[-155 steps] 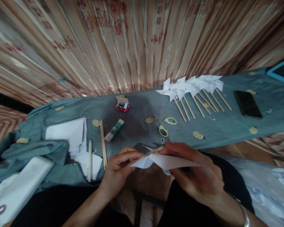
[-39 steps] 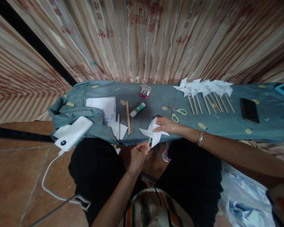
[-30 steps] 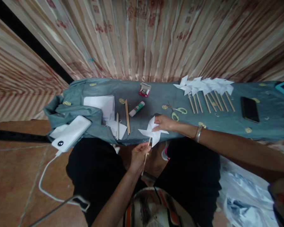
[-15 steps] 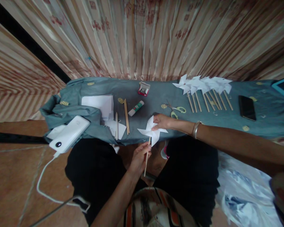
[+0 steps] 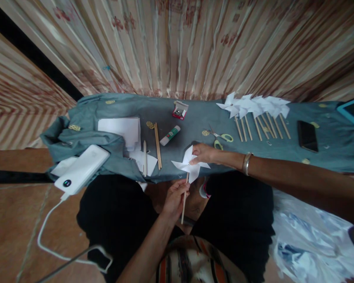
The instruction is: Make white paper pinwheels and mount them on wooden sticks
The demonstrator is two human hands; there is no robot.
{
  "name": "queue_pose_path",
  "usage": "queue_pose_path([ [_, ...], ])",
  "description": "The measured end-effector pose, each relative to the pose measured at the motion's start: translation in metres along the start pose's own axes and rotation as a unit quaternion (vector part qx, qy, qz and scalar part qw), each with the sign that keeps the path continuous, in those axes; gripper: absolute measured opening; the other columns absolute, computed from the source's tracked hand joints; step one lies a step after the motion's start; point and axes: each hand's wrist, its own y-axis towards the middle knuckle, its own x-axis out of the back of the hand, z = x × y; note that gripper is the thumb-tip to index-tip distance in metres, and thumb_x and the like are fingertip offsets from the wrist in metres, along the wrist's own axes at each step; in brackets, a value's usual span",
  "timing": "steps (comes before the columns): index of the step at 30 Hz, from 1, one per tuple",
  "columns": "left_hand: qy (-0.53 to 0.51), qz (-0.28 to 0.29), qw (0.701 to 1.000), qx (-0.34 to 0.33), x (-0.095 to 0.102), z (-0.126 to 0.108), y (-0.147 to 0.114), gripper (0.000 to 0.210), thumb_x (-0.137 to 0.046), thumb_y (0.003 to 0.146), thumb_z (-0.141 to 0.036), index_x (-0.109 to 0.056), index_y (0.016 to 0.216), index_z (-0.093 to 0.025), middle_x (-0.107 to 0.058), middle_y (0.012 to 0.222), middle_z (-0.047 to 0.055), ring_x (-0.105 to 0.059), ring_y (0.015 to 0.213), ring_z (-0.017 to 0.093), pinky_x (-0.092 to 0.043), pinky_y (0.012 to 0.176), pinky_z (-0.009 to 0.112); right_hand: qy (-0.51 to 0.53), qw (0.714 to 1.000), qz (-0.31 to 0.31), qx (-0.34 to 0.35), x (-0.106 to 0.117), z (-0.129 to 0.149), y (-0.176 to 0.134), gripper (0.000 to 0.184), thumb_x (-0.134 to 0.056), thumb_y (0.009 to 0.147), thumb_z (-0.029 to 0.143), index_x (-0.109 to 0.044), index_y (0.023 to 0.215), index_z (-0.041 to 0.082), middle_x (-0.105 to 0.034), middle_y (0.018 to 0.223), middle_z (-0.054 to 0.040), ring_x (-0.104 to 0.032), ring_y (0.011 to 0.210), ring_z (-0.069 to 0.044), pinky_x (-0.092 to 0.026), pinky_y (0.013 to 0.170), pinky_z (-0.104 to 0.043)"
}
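Observation:
A white paper pinwheel (image 5: 194,173) is held over the front edge of the cloth-covered surface. My right hand (image 5: 205,153) pinches it close to its centre, thumb and fingers closed on the paper. Below, my left hand (image 5: 174,197) is closed around the wooden stick (image 5: 183,210), whose upper end meets the pinwheel. The stick's lower end points down between my knees. Just beyond my right hand lie scissors (image 5: 225,137) with green handles. A glue stick (image 5: 170,135) and a small red box (image 5: 179,111) of metal pins are further back.
Several finished pinwheels (image 5: 247,105) lie in an overlapping row at the back right, near a dark phone (image 5: 307,135). Leftward are loose sticks (image 5: 157,147), a pencil-like stick (image 5: 145,159), stacked paper (image 5: 119,129) and a white power bank (image 5: 84,167) with its cable.
The camera view has shifted slightly. Both hands keep their hold on the pinwheel and stick, with hardly any movement.

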Motion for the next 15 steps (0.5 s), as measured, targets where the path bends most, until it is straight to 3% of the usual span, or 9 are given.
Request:
queue_pose_path([
  [7,-0.009,-0.007,1.0,0.002,-0.0003,0.0003,0.0,0.036,-0.089,0.042,-0.024,-0.072,0.071,-0.012,-0.059,0.061,-0.002,-0.045,0.052,0.004,-0.034,0.052,0.018,-0.01,1.0,-0.016,-0.024,-0.001,0.002,-0.0009,0.021,-0.077,0.053,0.012,-0.065,0.069,0.019,-0.075,0.079,-0.003,-0.069,0.085,-0.021,-0.054,0.077,-0.028],
  [15,-0.016,-0.003,1.0,0.003,-0.0012,0.0,0.0004,0.036,-0.09,0.042,-0.023,-0.072,0.071,-0.012,-0.061,0.062,-0.002,-0.047,0.052,0.003,-0.035,0.051,0.017,0.015,1.0,-0.021,0.001,-0.0028,-0.0013,-0.0005,0.025,-0.078,0.052,0.011,-0.065,0.072,0.018,-0.074,0.078,-0.001,-0.068,0.083,-0.019,-0.054,0.078,-0.03],
])
